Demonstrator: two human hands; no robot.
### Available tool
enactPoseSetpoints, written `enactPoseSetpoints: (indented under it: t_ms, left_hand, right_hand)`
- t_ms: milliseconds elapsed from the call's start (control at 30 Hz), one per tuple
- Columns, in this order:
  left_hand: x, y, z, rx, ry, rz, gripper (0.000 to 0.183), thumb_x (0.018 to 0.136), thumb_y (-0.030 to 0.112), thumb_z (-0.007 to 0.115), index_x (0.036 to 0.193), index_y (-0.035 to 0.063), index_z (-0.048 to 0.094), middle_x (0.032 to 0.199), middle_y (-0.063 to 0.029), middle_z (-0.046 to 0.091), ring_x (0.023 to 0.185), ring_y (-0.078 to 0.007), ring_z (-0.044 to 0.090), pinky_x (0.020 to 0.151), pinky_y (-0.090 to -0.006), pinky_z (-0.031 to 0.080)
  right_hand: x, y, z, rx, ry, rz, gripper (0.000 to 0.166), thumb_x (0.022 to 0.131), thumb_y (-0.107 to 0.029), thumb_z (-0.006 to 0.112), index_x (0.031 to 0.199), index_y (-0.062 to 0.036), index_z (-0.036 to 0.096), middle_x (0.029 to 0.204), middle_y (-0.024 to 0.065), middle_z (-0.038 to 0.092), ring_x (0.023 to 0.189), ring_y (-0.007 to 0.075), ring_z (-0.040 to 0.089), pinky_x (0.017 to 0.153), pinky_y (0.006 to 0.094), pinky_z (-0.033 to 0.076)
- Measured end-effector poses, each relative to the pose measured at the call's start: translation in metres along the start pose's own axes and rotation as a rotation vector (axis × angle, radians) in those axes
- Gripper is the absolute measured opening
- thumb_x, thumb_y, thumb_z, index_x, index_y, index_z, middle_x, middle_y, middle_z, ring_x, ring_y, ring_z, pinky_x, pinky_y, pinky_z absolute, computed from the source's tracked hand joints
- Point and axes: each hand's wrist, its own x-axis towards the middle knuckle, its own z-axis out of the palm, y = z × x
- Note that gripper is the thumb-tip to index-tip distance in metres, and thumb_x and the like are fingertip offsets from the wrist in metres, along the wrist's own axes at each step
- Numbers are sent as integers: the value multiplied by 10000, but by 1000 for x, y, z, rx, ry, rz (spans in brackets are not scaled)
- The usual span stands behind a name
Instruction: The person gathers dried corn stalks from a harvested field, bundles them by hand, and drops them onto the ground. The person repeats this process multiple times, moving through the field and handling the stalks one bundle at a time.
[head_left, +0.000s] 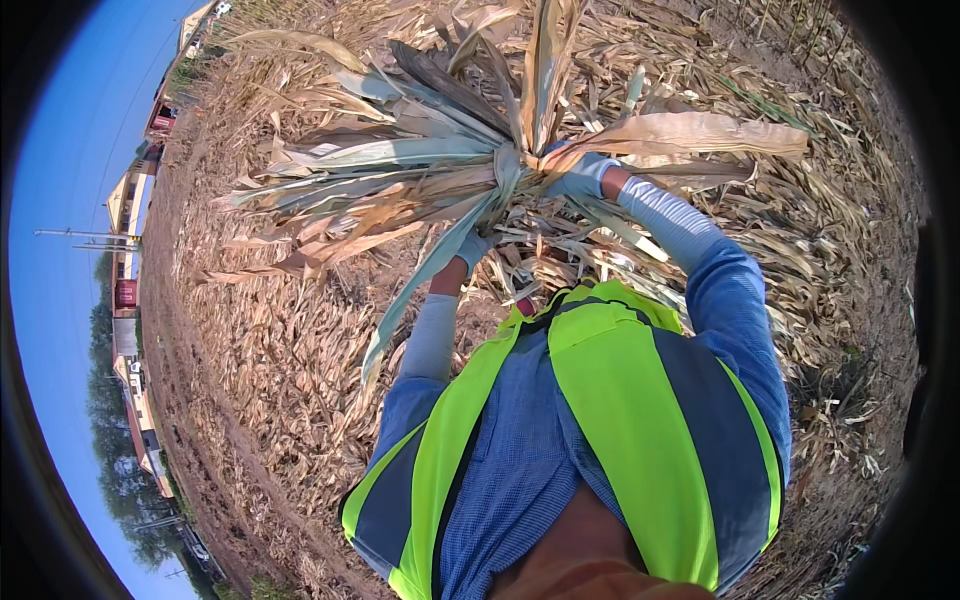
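A large bundle of dry corn stalks and leaves (420, 165), tan with grey-green blades, is held up before my chest and fans out to the left and the top. My right hand (581, 172), in a pale glove, is closed on the bundle at its gathered right part, its fingers partly hidden by leaves. Under the bundle, my left hand (474, 247), gloved alike, is against its lower side; leaves hide most of its fingers, so its grip cannot be made out. One long green-grey leaf (405, 300) hangs down across my left forearm.
Dry corn husks and leaves (300, 360) lie thickly over the field on both sides. Bare soil (202, 420) shows in a strip at the left. Standing dry stalks (802, 30) are at the upper right. Buildings (127, 255), trees and a utility pole stand far off at the left.
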Motion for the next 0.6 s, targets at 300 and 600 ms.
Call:
enactPoseSetpoints:
  t_ms: [300, 600]
  left_hand:
    - [-62, 111, -60, -251, -440, 92, 361, 836, 322, 573, 1025, 15, 589, 896, -140, 636, 820, -207, 617, 702, -295, 484]
    - [30, 115, -126, 124, 735, 516, 203, 819, 138, 531, 996, 59, 587, 934, -133, 616, 851, -281, 589, 744, -349, 469]
  right_hand:
    - [13, 19, 21, -316, -22, 233, 311, 735, -343, 584, 823, -50, 634, 821, 178, 607, 769, 271, 594, 686, 398, 450]
    - [5, 21, 16, -500, 133, 75, 275, 694, -287, 584, 679, -14, 603, 635, 151, 575, 597, 278, 577, 526, 410, 424]
